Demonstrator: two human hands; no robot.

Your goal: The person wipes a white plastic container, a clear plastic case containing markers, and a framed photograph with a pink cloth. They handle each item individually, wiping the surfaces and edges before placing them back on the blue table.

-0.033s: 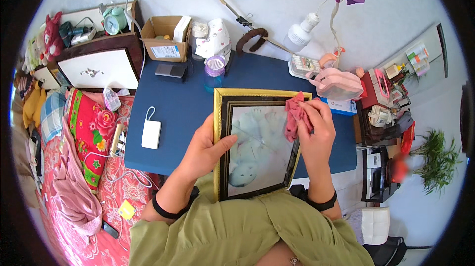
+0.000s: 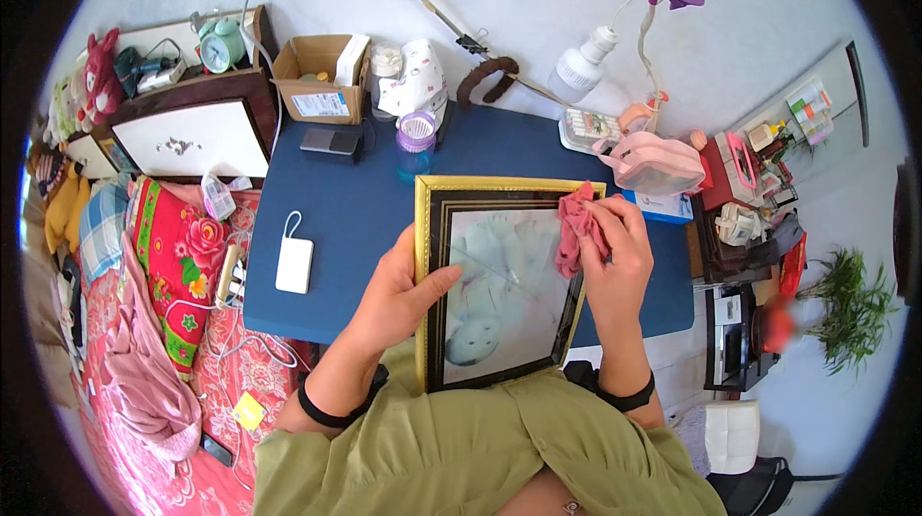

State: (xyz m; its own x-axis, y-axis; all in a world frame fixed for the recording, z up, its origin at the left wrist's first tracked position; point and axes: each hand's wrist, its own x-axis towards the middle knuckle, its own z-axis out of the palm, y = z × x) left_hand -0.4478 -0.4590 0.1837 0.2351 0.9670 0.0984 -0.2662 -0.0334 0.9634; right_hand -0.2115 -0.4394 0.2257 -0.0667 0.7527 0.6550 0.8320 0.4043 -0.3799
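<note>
A picture frame (image 2: 420, 286) with a gold rim and black border leans against my body, tilted over the near edge of the blue desk. Behind its glass is a pale, faded photo. My left hand (image 2: 394, 293) grips the frame's left side, thumb lying on the glass and fingers hidden behind. On the upper right of the glass, my right hand (image 2: 619, 247) pinches a crumpled pink cloth (image 2: 576, 233) against the surface near the corner. Black bands circle both wrists.
On the desk (image 2: 336, 199) stand a white power bank (image 2: 295, 264), a purple-lidded bottle (image 2: 416, 146), a cardboard box (image 2: 317, 79) and a pink pouch (image 2: 658, 166). A white bulb lamp (image 2: 581, 65) hangs behind. A bed with a red floral cover (image 2: 235, 463) is at left.
</note>
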